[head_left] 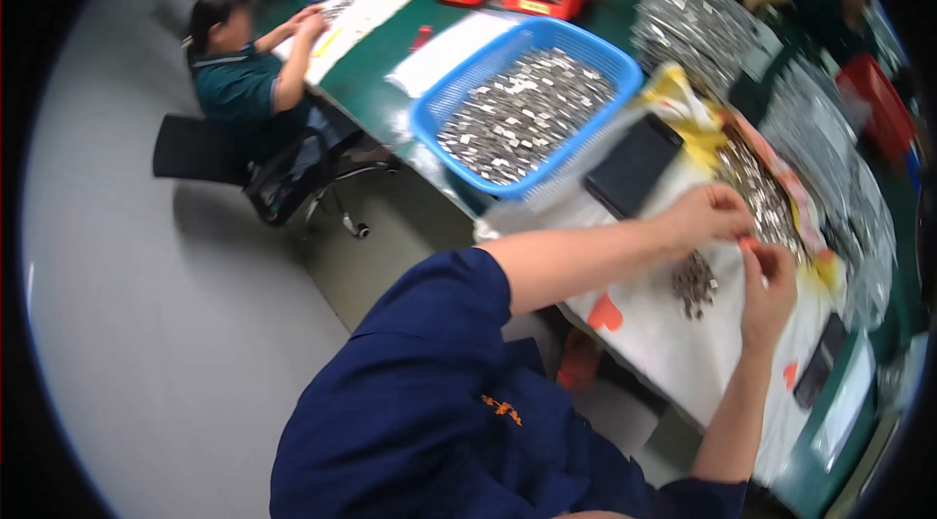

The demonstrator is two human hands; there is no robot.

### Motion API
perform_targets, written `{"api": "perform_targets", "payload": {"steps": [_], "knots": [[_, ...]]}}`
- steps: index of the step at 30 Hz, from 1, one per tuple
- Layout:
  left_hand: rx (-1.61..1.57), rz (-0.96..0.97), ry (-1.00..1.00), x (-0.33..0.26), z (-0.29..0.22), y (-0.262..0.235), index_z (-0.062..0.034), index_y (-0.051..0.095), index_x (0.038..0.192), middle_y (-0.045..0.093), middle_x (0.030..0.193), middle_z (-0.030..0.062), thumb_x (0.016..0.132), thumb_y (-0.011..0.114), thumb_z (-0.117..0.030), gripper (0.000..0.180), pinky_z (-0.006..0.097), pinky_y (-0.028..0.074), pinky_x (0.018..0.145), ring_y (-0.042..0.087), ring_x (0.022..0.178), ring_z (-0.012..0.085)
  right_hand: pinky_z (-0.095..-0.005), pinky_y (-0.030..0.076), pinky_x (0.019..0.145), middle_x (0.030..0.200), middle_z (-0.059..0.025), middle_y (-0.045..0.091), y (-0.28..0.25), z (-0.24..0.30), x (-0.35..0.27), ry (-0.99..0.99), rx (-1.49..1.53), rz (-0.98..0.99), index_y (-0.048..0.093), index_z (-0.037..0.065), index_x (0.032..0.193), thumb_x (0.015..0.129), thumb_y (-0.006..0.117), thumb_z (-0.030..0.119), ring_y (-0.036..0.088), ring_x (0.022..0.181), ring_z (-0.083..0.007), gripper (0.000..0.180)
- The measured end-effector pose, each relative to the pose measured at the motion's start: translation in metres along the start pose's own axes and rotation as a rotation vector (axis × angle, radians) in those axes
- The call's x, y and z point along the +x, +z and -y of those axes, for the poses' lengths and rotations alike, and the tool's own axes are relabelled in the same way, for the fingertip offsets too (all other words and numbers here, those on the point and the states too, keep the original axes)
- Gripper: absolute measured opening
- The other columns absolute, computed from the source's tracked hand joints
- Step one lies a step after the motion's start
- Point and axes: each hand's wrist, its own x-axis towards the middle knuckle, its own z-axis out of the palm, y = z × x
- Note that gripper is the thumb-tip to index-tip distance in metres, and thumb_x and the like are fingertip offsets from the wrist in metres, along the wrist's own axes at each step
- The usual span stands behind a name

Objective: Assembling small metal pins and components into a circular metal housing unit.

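Left hand (711, 215): fingers bent toward the thumb, beside the heap; any part between them is too small to tell.
Right hand (769, 290): thumb and forefinger raised toward the left hand's fingertips, the two nearly meeting; whether it pinches anything, I cannot tell.
Hand placing: tips brought close together, probably to steady fine work between them.
Pile (694, 283): small, dull metal bits, loose on the cloth between the forearms; probably there for short reach.
Heap (761, 192): thin, shiny, slender metal pieces, just beyond the hands, seemingly kept apart from the pile to avoid mixing.
Cloth (644, 319): white, soft, creased, with orange-red hearts; perhaps spread to shield the parts and tabletop (366, 80).
Basket (429, 134): blue perforated plastic, rounded corners, full of slim metal strips; its walls keep them together.
Slab (634, 165): black, flat, rectangular, between basket and heap.
Bags (830, 158): clear, crinkled plastic, right of the heap.
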Motion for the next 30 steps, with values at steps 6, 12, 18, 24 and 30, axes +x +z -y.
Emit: {"api": "perform_targets", "payload": {"steps": [6,12,18,24,30], "knots": [[0.044,-0.181,0.075,-0.014,-0.011,0.014,0.0006,0.057,0.087,0.061,0.085,0.0083,0.079,0.06,-0.007,0.011,0.025,0.048,0.071,0.058,0.076,0.0131,-0.0249,0.043,0.059,0.077,-0.0059,0.058,0.034,0.011,-0.002,-0.145,0.05,-0.264,0.058,0.002,0.086,0.07,0.064,0.004,0.052,0.065,-0.0139,0.017],[-0.078,-0.125,0.056,-0.03,0.003,0.03,0.0004,0.055,0.085,0.06,0.084,0.0091,0.081,0.057,-0.004,0.006,0.026,0.049,0.071,0.058,0.075,0.0144,-0.0274,0.045,0.059,0.077,-0.0075,0.058,0.023,0.016,-0.021,-0.115,0.056,-0.386,0.058,0.002,0.081,0.069,0.062,0.003,0.055,0.065,-0.0181,0.012],[-0.047,-0.25,0.044,-0.051,0.014,0.046,-0.0016,0.053,0.084,0.059,0.081,0.0074,0.082,0.058,-0.007,0.008,0.024,0.048,0.067,0.057,0.073,0.0136,-0.0325,0.045,0.061,0.075,-0.0085,0.057,0.017,0.008,-0.039,-0.186,0.003,-0.429,0.058,0.003,0.076,0.07,0.058,0.002,0.055,0.07,-0.0235,0.007],[0.085,-0.219,-0.034,-0.066,0.019,0.042,-0.002,0.054,0.084,0.06,0.083,0.0077,0.081,0.059,-0.008,0.008,0.026,0.048,0.069,0.058,0.074,0.0143,-0.0317,0.044,0.058,0.07,-0.0082,0.057,0.007,0.008,-0.051,-0.139,0.032,-0.353,0.055,0.002,0.071,0.066,0.057,0.002,0.054,0.066,-0.0224,0.006],[0.022,-0.314,0.102,-0.061,0.009,0.031,-0.0016,0.054,0.084,0.06,0.083,0.0082,0.082,0.058,-0.008,0.008,0.029,0.049,0.074,0.06,0.08,0.0186,-0.032,0.043,0.057,0.066,-0.0092,0.054,0.001,0.003,-0.055,-0.013,0.17,-0.284,0.052,0.002,0.069,0.063,0.056,0.002,0.053,0.064,-0.0228,0.007]]}}
